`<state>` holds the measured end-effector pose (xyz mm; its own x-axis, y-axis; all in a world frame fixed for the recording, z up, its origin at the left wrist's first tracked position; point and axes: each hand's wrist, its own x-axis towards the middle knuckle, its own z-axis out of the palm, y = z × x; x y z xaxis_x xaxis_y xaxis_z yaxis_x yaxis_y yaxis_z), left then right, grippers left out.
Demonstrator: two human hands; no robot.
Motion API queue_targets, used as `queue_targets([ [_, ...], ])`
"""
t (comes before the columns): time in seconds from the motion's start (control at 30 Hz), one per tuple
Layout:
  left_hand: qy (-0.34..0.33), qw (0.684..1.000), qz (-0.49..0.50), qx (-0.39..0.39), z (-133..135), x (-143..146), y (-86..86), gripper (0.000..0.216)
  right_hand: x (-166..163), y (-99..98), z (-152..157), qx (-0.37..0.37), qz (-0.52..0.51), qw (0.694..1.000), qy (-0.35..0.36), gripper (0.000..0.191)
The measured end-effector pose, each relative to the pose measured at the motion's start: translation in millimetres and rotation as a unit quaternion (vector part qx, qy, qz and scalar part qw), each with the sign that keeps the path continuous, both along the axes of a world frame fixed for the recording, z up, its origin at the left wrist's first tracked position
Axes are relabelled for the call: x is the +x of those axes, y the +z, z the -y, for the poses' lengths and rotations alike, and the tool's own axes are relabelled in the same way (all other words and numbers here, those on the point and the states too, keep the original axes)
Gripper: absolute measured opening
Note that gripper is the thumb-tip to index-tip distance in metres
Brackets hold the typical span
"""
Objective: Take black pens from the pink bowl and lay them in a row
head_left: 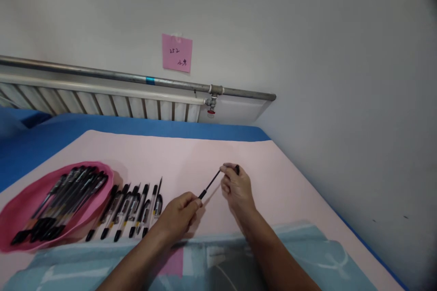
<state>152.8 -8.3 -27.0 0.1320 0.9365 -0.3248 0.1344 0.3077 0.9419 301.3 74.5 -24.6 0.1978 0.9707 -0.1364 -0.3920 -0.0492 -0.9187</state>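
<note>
My left hand (180, 214) is closed around a pen, whose black end (202, 194) sticks out past the thumb. From that end a thin dark pen refill (213, 180) runs up to the right. Its far end is pinched between the fingertips of my right hand (239, 189). A small black piece, perhaps a pen cap (237, 169), also shows at the right hand's fingers. Left of my left hand, several disassembled black pens (131, 209) lie in a row, with barrels, caps and refills side by side.
A pink basket (108, 191) full of black pens (68, 200) stands at the left on the pale pink tabletop (191, 159). Light blue patterned cloth (307, 245) lies along the near edge. Behind are a radiator (136, 107), a pipe (102, 72) and a pink note (177, 53) on the wall.
</note>
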Motion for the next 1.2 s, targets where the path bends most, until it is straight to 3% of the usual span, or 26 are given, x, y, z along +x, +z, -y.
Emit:
queue_targets([
  [0.1, -0.004, 1.0, -0.015, -0.012, -2, -5, -2.0, 0.025, 21, -0.6, -19, 0.013, -0.007, 0.997, -0.075, 0.021],
  [0.2, 0.031, 0.999, -0.025, -0.006, -5, -14, 1.3, 0.025, 33, -2.3, -27, 0.011, -0.013, 0.996, -0.087, 0.018],
  [0.33, 0.108, 0.991, -0.071, 0.034, -9, -28, 10.0, 0.03, 20, -7.5, -21, -0.007, -0.008, 0.999, -0.033, 0.019],
  [0.53, 0.084, 0.989, -0.112, 0.047, -12, -36, 3.3, 0.027, -12, -15.2, -6, -0.036, 0.041, 0.995, 0.089, 0.018],
  [0.67, 0.097, 0.971, -0.201, 0.092, -12, -34, -1.4, 0.022, -20, -18.4, 0, -0.044, 0.063, 0.99, 0.115, 0.017],
  [0.83, 0.172, 0.983, -0.034, 0.054, -13, -40, 5.8, 0.026, -28, -20.8, 6, -0.031, 0.094, 0.985, 0.142, 0.016],
  [0.93, 0.203, 0.979, -0.004, 0.028, -15, -46, 10.2, 0.028, -30, -22.3, 8, -0.024, 0.127, 0.98, 0.15, 0.015],
  [1.2, 0.142, 0.966, -0.204, 0.068, -17, -45, 5.3, 0.019, -28, -24.8, 6, -0.009, 0.157, 0.975, 0.155, 0.016],
])
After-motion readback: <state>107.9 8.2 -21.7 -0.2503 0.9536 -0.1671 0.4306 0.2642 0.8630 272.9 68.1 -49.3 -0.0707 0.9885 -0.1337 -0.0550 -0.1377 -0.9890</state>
